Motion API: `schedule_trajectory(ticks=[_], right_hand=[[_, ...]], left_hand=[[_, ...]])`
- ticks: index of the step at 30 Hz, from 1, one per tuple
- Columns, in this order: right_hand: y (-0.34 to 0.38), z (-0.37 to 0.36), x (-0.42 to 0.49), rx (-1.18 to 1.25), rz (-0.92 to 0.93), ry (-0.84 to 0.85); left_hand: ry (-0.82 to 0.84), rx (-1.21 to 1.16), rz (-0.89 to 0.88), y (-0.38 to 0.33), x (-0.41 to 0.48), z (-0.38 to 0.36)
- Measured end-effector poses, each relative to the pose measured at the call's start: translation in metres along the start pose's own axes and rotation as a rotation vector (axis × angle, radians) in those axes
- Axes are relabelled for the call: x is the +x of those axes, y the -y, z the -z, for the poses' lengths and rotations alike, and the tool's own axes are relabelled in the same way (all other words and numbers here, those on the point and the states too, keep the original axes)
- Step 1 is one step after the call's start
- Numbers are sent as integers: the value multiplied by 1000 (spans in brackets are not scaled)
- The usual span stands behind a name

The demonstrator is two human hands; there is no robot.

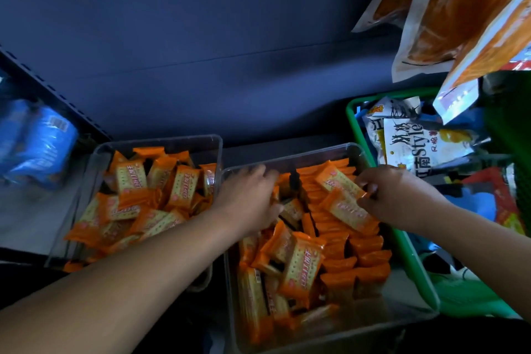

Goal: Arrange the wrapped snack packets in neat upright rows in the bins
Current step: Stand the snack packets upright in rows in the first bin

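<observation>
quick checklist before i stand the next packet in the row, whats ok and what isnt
1. Right hand grips a cracker packet: ok, pinched at its end.
2. Upright rows along the right side of the right bin are standing: ok.
3. Row tops are free: not ok, a second packet lies flat across them.
4. Left hand grip: cannot tell, its fingers are down among the loose packets.
5. Left bin is sorted: not ok, its packets are jumbled.

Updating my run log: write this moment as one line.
left hand: among loose packets; right hand: pinches packet; right bin: rows partly upright; left bin: jumbled
</observation>
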State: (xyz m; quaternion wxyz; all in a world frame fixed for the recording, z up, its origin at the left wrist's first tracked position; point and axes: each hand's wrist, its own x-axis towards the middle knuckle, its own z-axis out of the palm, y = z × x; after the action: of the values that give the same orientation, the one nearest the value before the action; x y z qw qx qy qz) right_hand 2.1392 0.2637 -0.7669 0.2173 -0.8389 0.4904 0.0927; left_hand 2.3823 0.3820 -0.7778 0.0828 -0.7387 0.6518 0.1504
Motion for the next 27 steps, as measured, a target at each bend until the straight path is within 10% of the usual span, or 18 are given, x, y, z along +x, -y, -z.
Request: schedule_trajectory(ticks=[11, 22, 27], right_hand=[[12, -6, 4, 110, 131, 24], [23, -3, 3, 396, 133, 69], [42, 5, -7, 601, 237, 112]], left_hand=[[200, -434, 56, 19, 32, -39], [9, -498, 103, 18, 2, 8], [25, -1032, 110, -10, -26, 45]])
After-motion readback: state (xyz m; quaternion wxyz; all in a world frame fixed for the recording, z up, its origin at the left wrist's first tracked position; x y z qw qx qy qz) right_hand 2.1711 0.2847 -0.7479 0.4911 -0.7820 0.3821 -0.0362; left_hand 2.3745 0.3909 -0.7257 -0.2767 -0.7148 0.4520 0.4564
